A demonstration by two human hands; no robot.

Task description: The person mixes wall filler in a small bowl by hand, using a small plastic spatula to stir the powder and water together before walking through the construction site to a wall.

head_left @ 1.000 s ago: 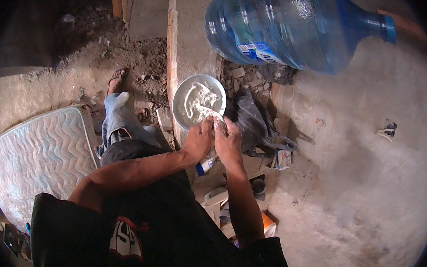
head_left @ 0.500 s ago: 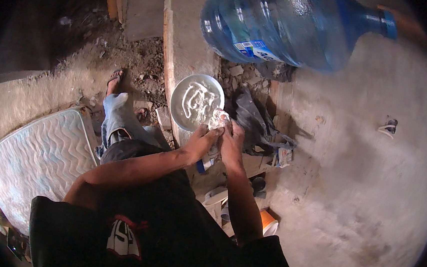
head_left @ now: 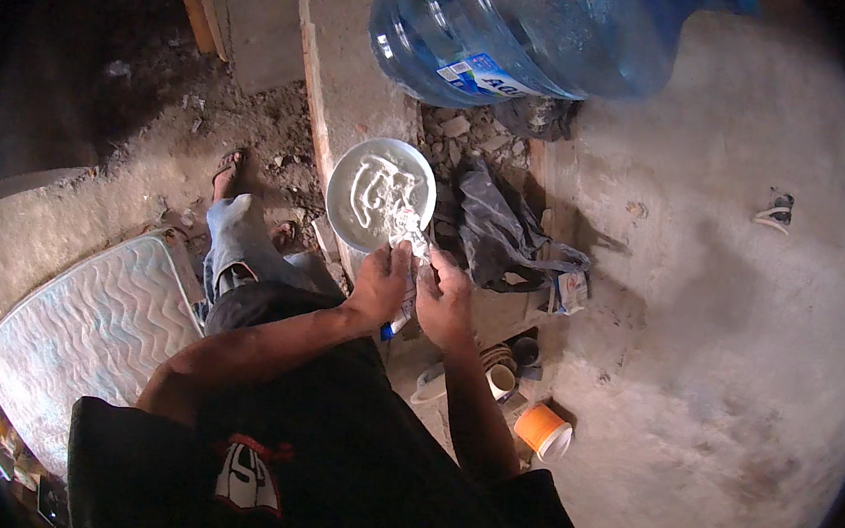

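Observation:
My left hand (head_left: 383, 281) and my right hand (head_left: 443, 297) are closed together on a crumpled white packet (head_left: 410, 231), whose lower part, printed blue and white, hangs between them. Its top end is over the near rim of a round pale metal bowl (head_left: 342, 190). Inside the bowl lie squiggles of white paste (head_left: 362, 200) and loose white powder or smears. The bowl sits on a long concrete ledge (head_left: 349, 60). Where the packet's open end is, I cannot make out clearly.
A blue water jug (head_left: 520, 38) lies sideways above the bowl. A black plastic bag (head_left: 495, 220), rubble (head_left: 453, 132), an orange bucket (head_left: 539, 427) and cups (head_left: 501, 377) are at right. A mattress (head_left: 79, 336) lies at left. My legs (head_left: 237, 230) extend across the dusty floor.
The white paste in the bowl has grown into more lines. My hands and the packet have shifted slightly left. The view has shifted, showing more of the orange bucket and cups.

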